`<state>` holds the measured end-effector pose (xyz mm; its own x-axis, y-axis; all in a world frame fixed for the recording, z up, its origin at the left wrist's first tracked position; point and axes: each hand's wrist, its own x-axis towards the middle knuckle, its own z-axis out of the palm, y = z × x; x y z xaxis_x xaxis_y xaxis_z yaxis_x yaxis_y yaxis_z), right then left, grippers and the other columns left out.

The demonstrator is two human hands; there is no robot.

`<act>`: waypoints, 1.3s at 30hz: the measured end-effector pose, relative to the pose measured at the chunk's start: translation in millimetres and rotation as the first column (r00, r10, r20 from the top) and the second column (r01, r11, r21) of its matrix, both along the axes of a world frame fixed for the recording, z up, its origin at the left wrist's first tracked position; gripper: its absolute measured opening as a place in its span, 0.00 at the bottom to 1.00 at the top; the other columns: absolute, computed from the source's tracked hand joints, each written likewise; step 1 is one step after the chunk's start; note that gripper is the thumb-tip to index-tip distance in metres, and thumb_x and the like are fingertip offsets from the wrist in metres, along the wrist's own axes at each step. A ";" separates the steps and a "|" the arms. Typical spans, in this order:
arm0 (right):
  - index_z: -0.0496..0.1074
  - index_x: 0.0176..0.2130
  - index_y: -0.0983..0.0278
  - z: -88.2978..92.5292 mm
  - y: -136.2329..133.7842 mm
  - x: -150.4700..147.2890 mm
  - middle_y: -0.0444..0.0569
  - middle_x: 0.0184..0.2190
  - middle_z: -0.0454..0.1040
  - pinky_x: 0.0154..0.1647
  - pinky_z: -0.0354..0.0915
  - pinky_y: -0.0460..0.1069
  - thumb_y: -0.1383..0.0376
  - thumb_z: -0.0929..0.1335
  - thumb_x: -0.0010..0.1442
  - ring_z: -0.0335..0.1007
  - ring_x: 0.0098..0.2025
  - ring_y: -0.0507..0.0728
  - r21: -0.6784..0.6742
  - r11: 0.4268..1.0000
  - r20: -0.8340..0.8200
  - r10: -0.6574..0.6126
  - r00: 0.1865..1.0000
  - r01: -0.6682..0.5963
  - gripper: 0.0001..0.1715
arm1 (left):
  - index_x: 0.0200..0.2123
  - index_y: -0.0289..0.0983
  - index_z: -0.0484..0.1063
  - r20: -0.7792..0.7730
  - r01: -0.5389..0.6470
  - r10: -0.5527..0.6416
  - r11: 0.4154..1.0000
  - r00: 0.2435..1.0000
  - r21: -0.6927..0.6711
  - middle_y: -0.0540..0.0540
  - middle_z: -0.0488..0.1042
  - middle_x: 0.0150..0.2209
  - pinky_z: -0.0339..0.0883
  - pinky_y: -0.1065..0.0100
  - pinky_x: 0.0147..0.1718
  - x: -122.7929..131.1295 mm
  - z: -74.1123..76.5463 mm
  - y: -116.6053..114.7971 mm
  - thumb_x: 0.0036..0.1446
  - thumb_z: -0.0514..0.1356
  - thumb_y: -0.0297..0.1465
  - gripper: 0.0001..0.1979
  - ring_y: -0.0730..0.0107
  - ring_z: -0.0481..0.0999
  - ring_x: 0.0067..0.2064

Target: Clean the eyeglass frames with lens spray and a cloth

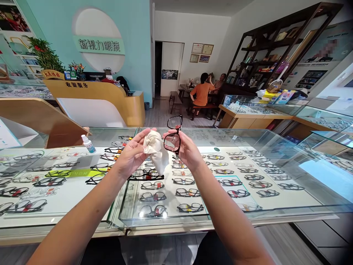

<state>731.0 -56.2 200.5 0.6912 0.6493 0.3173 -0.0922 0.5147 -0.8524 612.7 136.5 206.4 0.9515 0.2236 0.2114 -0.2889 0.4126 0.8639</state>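
Observation:
My left hand [131, 154] is closed around a crumpled cream cleaning cloth [157, 149], which hangs down between my hands. My right hand [190, 149] pinches a pair of dark-framed glasses [174, 137], held upright with one lens above the other. The cloth touches the lower lens. Both hands hover above a glass display counter [248, 138] filled with rows of spectacle frames.
A small white spray bottle [88, 144] lies on the counter to the left. A curved wooden reception desk [110, 99] stands behind. Two people sit at a table [202, 92] in the back. Further glass counters [259, 108] and dark shelving [275, 48] line the right.

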 end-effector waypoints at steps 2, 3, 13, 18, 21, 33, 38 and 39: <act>0.82 0.49 0.58 -0.8 1.8 -1.1 0.52 0.52 0.85 0.58 0.79 0.58 0.46 0.75 0.67 0.81 0.57 0.62 -0.002 1.000 -0.007 -0.003 1.000 0.003 0.21 | 0.57 0.43 0.82 0.003 -0.001 0.001 1.000 1.000 -0.001 0.42 0.70 0.74 0.80 0.72 0.45 0.0 0.3 -0.3 0.49 0.75 0.25 0.30 0.57 0.78 0.64; 0.82 0.49 0.58 -1.0 2.4 -1.4 0.52 0.51 0.86 0.58 0.79 0.58 0.46 0.75 0.67 0.82 0.56 0.62 0.003 1.000 -0.010 -0.008 1.000 0.008 0.21 | 0.57 0.43 0.82 0.005 0.000 0.000 1.000 1.000 -0.002 0.42 0.70 0.74 0.80 0.71 0.45 0.2 0.4 -0.5 0.49 0.74 0.25 0.30 0.57 0.78 0.64; 0.83 0.48 0.58 7.4 -7.3 -0.3 0.50 0.48 0.87 0.54 0.79 0.52 0.47 0.76 0.66 0.83 0.50 0.58 0.111 0.989 0.024 -0.099 0.995 0.096 0.20 | 0.48 0.38 0.84 -0.069 -0.151 0.172 0.959 0.983 0.240 0.42 0.84 0.48 0.74 0.67 0.41 4.9 -8.8 -4.0 0.54 0.73 0.37 0.19 0.63 0.80 0.45; 0.84 0.49 0.57 11.0 -9.8 -8.8 0.51 0.49 0.87 0.59 0.78 0.56 0.45 0.75 0.67 0.83 0.55 0.60 0.080 0.993 0.089 -0.094 0.992 0.087 0.21 | 0.49 0.37 0.80 0.006 -0.268 0.299 0.845 0.954 0.463 0.41 0.83 0.48 0.73 0.64 0.43 6.2 -18.0 -11.0 0.55 0.75 0.47 0.25 0.60 0.80 0.46; 0.84 0.49 0.57 11.2 -8.6 -13.9 0.51 0.49 0.87 0.62 0.77 0.57 0.45 0.75 0.67 0.82 0.56 0.61 0.070 0.997 0.115 -0.042 0.993 0.034 0.21 | 0.50 0.38 0.78 0.048 -0.256 0.265 0.846 0.963 0.468 0.42 0.82 0.49 0.73 0.64 0.46 7.4 -21.9 -12.0 0.53 0.76 0.49 0.28 0.59 0.80 0.48; 0.83 0.47 0.58 11.4 -6.6 -16.5 0.52 0.49 0.87 0.64 0.76 0.58 0.44 0.76 0.65 0.83 0.54 0.61 0.067 0.996 0.128 -0.061 0.990 0.053 0.23 | 0.45 0.38 0.74 0.036 -0.122 0.119 0.881 0.992 0.458 0.47 0.78 0.43 0.71 0.68 0.39 7.4 -18.5 -7.7 0.49 0.73 0.31 0.20 0.63 0.77 0.44; 0.84 0.47 0.57 11.9 -6.5 -18.1 0.50 0.48 0.87 0.64 0.76 0.57 0.45 0.77 0.64 0.82 0.55 0.61 0.078 0.994 0.110 -0.079 0.991 0.070 0.22 | 0.51 0.40 0.72 0.117 -0.226 0.200 0.716 0.973 0.661 0.45 0.77 0.49 0.71 0.65 0.45 3.1 -22.4 -5.6 0.50 0.63 0.22 0.23 0.61 0.78 0.48; 0.85 0.47 0.57 12.2 -6.4 -18.7 0.50 0.48 0.87 0.63 0.76 0.57 0.45 0.77 0.64 0.82 0.55 0.60 0.078 0.995 0.107 -0.071 0.992 0.063 0.22 | 0.53 0.40 0.71 0.136 -0.243 0.207 0.682 0.969 0.690 0.45 0.77 0.51 0.70 0.64 0.46 2.2 -22.4 -5.2 0.50 0.62 0.22 0.25 0.61 0.78 0.50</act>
<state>712.3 -62.6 212.7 0.6909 0.5746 0.4387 0.0361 0.5787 -0.8148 614.9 131.3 184.0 0.8781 0.2015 0.4340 -0.3367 -0.3843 0.8596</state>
